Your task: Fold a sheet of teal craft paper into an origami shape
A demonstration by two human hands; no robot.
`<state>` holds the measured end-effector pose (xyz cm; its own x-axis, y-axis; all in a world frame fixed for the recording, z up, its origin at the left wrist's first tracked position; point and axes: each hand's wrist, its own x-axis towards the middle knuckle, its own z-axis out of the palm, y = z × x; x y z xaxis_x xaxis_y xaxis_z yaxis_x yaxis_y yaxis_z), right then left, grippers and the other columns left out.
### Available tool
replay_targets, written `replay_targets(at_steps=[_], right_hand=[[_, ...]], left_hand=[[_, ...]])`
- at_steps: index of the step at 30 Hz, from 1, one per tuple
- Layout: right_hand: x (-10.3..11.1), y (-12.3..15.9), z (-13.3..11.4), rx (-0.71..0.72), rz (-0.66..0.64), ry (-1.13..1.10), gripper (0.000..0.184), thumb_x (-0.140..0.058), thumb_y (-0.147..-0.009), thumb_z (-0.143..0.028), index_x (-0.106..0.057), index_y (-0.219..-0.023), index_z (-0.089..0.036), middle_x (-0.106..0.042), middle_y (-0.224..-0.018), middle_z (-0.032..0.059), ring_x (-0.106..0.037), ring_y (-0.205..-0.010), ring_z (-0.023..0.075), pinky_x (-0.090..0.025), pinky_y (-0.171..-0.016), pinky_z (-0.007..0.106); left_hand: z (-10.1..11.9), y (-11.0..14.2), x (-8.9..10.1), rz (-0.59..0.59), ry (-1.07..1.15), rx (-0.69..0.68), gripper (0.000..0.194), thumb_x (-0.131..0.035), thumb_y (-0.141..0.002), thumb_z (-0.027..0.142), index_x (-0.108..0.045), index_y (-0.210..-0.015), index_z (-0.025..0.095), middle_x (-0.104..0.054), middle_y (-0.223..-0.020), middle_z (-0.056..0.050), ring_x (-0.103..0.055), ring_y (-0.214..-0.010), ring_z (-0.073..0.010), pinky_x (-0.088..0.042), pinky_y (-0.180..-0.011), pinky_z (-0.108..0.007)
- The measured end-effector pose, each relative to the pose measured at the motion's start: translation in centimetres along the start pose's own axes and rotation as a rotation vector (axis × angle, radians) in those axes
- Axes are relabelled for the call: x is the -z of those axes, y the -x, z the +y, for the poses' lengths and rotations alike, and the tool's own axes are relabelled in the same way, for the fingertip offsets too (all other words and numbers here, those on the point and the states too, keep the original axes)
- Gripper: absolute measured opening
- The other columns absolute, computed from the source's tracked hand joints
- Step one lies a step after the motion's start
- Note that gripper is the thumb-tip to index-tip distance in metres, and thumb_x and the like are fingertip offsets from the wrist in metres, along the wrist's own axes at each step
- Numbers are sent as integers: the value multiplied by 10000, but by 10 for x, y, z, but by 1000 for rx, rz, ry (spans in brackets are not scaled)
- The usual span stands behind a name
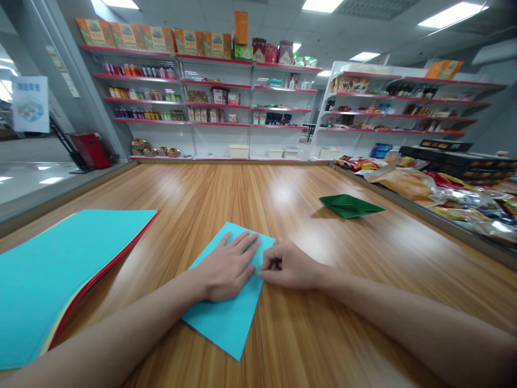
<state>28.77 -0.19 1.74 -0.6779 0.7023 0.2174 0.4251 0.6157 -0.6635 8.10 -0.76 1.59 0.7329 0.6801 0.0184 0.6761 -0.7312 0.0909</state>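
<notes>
A light blue sheet of paper (232, 328) lies at an angle on the wooden table in front of me; it looks folded, with a straight edge on the right. My left hand (228, 267) rests flat on it, fingers spread and pointing away from me. At the paper's right edge, my right hand (288, 264) is closed, its fingers curled and its thumb and fingertips against that edge. The curled fingers hide part of the edge. Farther off to the right sits a folded green paper shape (349, 206), boat-like with pointed ends, apart from both hands.
A stack of coloured paper (76, 258), blue on top with cream and red below, lies at the left. Packaged snacks (436, 188) crowd the area beyond the table's right edge. Stocked shelves (218, 81) stand behind the table. A red box-shaped object (91, 150) is on the floor at left.
</notes>
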Motion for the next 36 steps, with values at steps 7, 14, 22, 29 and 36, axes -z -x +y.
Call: replay_targets(at_steps=[7, 14, 22, 29, 36], right_hand=[[-14, 3, -26, 99, -151, 29, 92, -664, -700, -155, -651, -609, -149, -626, -589, -19, -543, -594, 94, -422, -680, 231], [-5, 0, -15, -23, -137, -6, 104, -609, -714, -144, -653, -621, -135, -627, -597, -10, -527, -554, 89, -392, -540, 193], [7, -5, 0, -73, -114, 47, 150, -609, -745, -214, -635, -619, -137, -622, -596, -15, -516, -551, 85, -373, -534, 193], [19, -8, 17, -135, -88, -5, 187, -620, -755, -270, -601, -638, -125, -514, -562, -38, -441, -539, 79, -320, -499, 197], [34, -11, 35, -217, -15, 13, 227, -603, -763, -326, -618, -666, -122, -514, -582, -29, -443, -555, 89, -323, -513, 211]], left_hand=[[-6, -3, -3, 8, 5, 17, 561, -190, -986, 445, -200, -1475, 169, -175, -1548, -103, -127, -1416, -270, -107, -1117, -509], [-4, -3, -1, -2, -4, 19, 559, -232, -983, 416, -193, -1475, 155, -165, -1548, -119, -110, -1417, -283, -119, -1114, -526], [-4, -3, 0, 12, -4, 17, 549, -228, -982, 419, -221, -1468, 162, -194, -1543, -106, -131, -1415, -268, -142, -1116, -506], [-4, -2, 0, -2, -4, 16, 553, -224, -982, 425, -212, -1470, 164, -182, -1546, -106, -115, -1417, -276, -125, -1119, -508], [-3, -1, 1, -17, -4, 22, 564, -210, -983, 425, -163, -1482, 166, -157, -1552, -103, -95, -1420, -272, -111, -1120, -512]])
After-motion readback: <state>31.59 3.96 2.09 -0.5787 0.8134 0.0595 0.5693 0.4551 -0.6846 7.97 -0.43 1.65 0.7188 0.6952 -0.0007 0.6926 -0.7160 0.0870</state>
